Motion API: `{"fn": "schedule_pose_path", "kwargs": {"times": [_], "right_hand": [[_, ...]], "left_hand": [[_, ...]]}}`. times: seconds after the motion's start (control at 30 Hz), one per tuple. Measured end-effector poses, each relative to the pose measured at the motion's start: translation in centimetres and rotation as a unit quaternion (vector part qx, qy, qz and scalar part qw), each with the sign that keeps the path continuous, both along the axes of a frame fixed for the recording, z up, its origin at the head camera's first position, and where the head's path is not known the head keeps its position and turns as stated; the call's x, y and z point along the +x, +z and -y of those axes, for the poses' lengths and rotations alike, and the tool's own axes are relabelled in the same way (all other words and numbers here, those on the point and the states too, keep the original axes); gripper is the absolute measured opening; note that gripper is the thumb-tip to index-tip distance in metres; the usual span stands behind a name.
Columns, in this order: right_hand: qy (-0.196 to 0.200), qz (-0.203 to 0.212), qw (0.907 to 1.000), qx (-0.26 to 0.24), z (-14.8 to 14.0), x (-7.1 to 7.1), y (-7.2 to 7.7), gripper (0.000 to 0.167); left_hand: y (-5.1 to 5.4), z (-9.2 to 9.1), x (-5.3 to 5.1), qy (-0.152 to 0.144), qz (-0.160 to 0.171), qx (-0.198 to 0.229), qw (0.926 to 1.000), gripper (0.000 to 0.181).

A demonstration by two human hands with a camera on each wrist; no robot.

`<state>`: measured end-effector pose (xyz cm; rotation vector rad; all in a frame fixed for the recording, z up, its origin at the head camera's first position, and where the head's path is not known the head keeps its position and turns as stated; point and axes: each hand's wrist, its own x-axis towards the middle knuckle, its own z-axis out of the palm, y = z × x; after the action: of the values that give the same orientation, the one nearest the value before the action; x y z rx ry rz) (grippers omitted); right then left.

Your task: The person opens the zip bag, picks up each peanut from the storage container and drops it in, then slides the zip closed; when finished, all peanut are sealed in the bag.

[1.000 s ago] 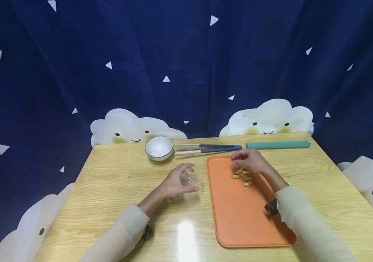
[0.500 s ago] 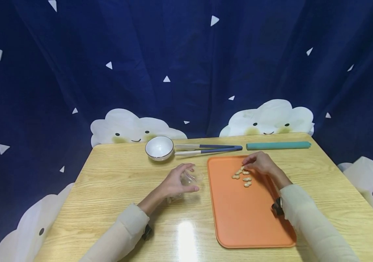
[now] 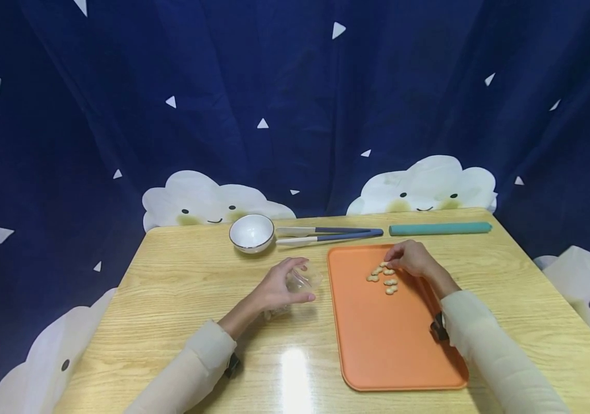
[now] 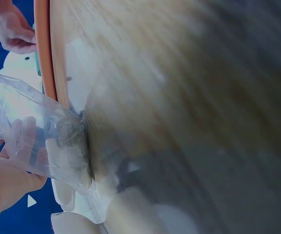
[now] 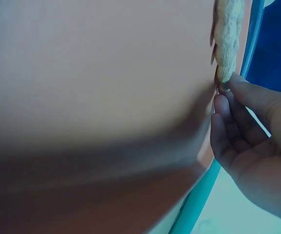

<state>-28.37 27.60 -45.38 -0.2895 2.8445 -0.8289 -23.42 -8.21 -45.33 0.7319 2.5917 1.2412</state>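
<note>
centre: left hand [image 3: 275,287] holds clear bag [image 3: 309,277] | right of centre: right hand [image 3: 412,258] pinches peanut [image 5: 226,62] | best squeezed lightly

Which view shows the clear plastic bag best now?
The left wrist view: the bag is large and near there, in the left hand. The head view shows it small, partly hidden by that hand; the right wrist view shows none.
</note>
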Motion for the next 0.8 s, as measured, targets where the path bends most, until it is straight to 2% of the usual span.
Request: {"fn": "schedule_pose_path", "kwargs": {"times": [0.3,0.5,0.8], "right_hand": [[-0.011,-0.019,0.9995,-0.025,0.6,0.4,0.6,0.01],[0.009,-0.061,0.9967,-0.054,2.0,0.9,1.2,0.009],[0.026,-0.065,0.9915,-0.11,5.2,2.0,2.7,0.01]], "left_hand": [[0.0,0.1,0.0,0.008,0.002,-0.003,1.0,0.087],[0.0,0.1,-0.1,0.007,0.001,-0.005,1.0,0.087],[0.0,0.0,-0.1,0.007,0.001,-0.006,1.0,0.087]]}}
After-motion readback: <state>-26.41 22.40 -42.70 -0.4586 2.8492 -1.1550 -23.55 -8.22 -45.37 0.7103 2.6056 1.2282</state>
